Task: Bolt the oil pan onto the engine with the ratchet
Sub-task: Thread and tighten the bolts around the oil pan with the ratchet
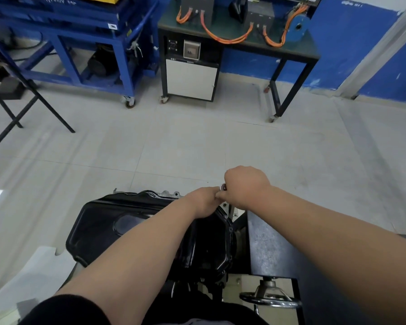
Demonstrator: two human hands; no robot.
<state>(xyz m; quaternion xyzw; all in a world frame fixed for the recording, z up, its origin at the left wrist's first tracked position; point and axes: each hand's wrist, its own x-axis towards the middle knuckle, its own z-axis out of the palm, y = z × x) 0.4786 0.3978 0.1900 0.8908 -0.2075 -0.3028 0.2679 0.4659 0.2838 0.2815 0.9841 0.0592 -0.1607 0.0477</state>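
A black oil pan (127, 226) lies on the engine, whose grey metal edge (167, 194) shows at the pan's far rim. Both hands meet over the pan's far right corner. My right hand (244, 186) is curled round a small shiny metal tool, the ratchet (223, 187), of which only the silver end shows. My left hand (203, 201) sits just beside and below it with its fingers bent toward the same spot; what they touch is hidden. A bolt head (226, 216) shows on the pan's right flange.
A dark stand plate (272, 245) and a chrome handwheel (267, 299) are at the lower right. Across the tiled floor stand a blue cart (85, 43), a black bench with orange cables (232, 36) and black folding legs (21, 109) at the left.
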